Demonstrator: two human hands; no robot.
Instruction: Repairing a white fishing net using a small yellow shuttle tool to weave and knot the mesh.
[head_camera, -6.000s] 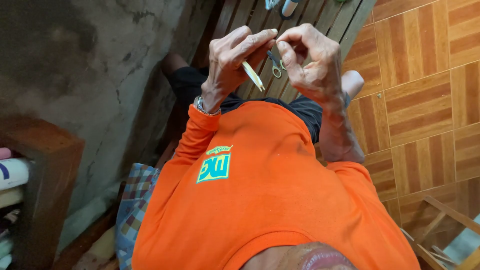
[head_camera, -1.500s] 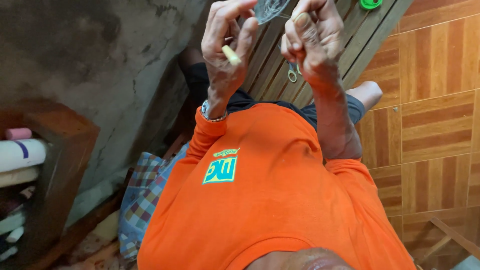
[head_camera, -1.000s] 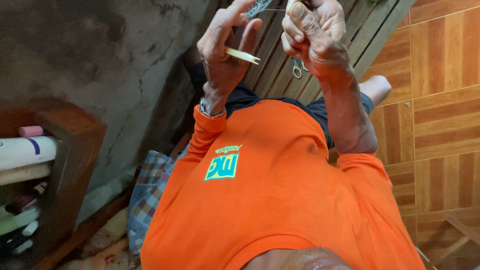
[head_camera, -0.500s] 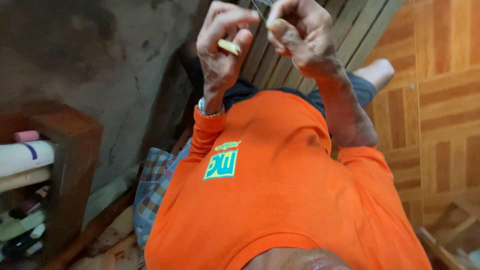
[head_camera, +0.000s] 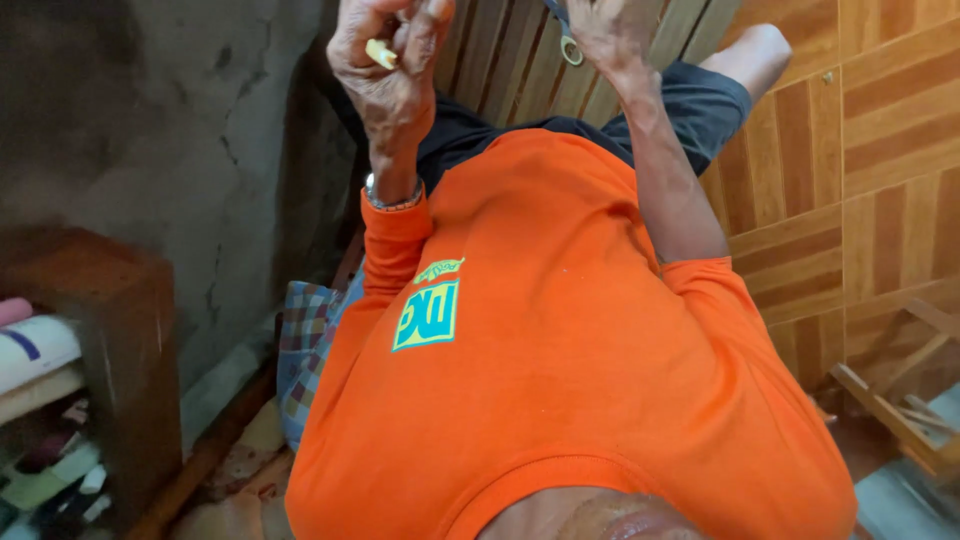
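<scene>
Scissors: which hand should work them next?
Probably right: the right hand already holds the scissors, one loop hanging below it. The left hand is busy pinching a yellow stick.

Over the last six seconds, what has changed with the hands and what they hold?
Both hands have risen toward the top edge of the view, so the fingertips are now partly cut off. The left hand keeps the small yellow stick between its fingers. The scissors still hang by the right hand, with only the ring handle showing. The orange shirt, the wooden shelf and the tiled floor are as before.
</scene>
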